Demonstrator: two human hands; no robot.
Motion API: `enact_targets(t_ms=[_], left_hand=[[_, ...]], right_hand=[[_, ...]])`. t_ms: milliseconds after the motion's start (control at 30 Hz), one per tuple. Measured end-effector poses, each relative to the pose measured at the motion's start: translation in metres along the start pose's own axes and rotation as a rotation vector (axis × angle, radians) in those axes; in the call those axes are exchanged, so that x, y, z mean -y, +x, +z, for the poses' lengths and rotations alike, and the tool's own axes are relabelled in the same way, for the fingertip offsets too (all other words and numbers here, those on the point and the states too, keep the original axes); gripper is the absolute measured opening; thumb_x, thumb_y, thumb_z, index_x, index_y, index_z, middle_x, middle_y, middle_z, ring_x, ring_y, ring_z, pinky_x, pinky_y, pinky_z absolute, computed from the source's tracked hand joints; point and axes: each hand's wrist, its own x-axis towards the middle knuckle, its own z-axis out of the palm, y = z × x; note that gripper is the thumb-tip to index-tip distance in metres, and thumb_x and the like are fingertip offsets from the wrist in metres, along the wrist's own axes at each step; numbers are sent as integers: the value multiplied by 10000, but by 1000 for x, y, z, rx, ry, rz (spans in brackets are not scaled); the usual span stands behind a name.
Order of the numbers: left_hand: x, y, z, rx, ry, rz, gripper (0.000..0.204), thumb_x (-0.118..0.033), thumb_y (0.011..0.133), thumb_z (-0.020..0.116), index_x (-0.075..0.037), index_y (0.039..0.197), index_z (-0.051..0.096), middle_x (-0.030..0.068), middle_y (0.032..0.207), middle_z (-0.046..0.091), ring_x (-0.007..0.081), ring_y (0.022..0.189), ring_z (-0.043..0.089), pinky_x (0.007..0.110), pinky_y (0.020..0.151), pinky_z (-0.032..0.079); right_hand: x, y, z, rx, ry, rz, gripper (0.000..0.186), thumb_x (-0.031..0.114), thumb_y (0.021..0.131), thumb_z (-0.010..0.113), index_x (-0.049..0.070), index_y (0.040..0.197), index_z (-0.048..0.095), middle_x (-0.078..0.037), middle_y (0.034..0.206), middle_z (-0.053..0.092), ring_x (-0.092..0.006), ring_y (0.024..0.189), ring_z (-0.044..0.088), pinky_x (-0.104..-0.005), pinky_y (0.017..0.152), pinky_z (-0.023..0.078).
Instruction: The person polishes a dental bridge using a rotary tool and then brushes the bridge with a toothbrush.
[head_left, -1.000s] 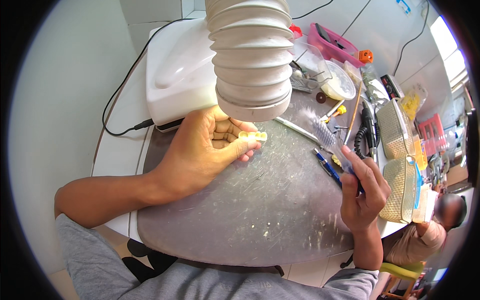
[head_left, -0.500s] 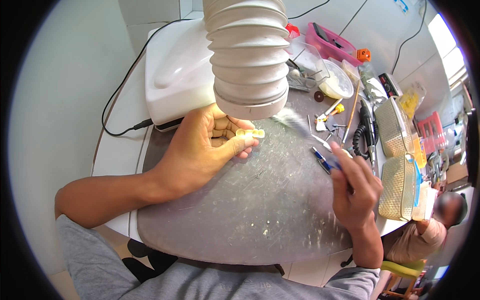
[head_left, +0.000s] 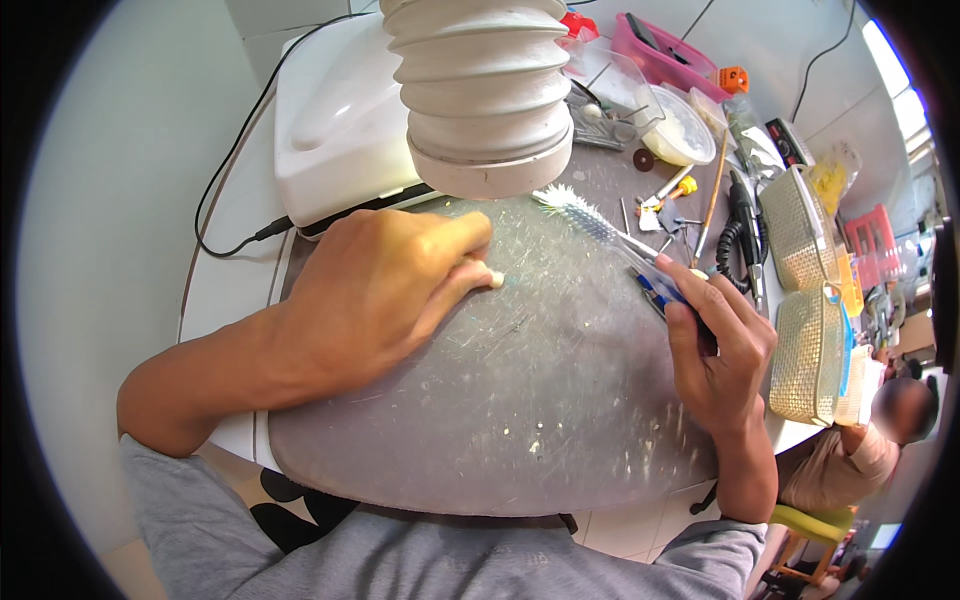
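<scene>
1. The grey work mat [head_left: 520, 400] is smooth but scuffed, rounded at its near edge, scratched pale and dotted with white flecks; it lies on the white table [head_left: 215, 300].
2. The left hand [head_left: 375, 290] lies palm down on the mat's far left part, fingers curled shut over a small cream-coloured piece [head_left: 493, 280] that shows only at the fingertips, touching the mat.
3. The right hand [head_left: 715, 345], at the mat's right edge, is closed around the handle of a toothbrush [head_left: 600, 225]; its clear blue handle slants up-left, and the white bristle head sits above the mat's far edge.
4. A ribbed white extraction hose [head_left: 480, 90] hangs over the far edge of the mat, its round mouth just above and between the brush head and the left hand.
5. Beyond the mat's far left corner stands a glossy white box-like machine [head_left: 335, 130] with a black cable [head_left: 225, 225] looping off it.
6. Right of the mat lie small hand tools, two woven mesh baskets [head_left: 810, 345] and a clear tub [head_left: 680, 125], crowding that side.
7. The mat's middle and near part give open room between the two hands.
</scene>
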Motion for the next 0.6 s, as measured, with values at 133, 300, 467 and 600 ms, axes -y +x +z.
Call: enact_targets(t_ms=[133,300,467,600], left_hand=[[-19,6,-18,46,-178,-219,159,-136,927,684,6,872,641,111,689,604,164,593,582,325,562,438],[-7,5,-6,-23,-325,-192,134,-105,937,680,19,901,646,94,800,685,102,722,647,255,656,499],[-6,6,2,-4,-848,-428,89,-42,936,676,28,974,637,90,948,720,101,888,695,225,817,565],[-8,9,-2,60,-956,-504,104,-32,945,661,37,1014,626,114,964,710,119,905,700,235,823,579]], right_hand=[[2,1,-2,19,26,18,342,-6,832,686,30,1171,715,-46,703,575,-100,456,426,-273,434,352],[2,2,-3,46,30,12,336,-8,838,678,29,1171,710,-49,713,578,-109,459,447,-281,441,371],[-1,1,-2,78,24,15,337,-4,845,665,25,1179,705,-50,703,565,-139,461,465,-292,448,382],[4,1,-4,38,47,-52,360,0,839,670,36,1196,702,-51,694,554,-157,469,481,-302,452,394]])
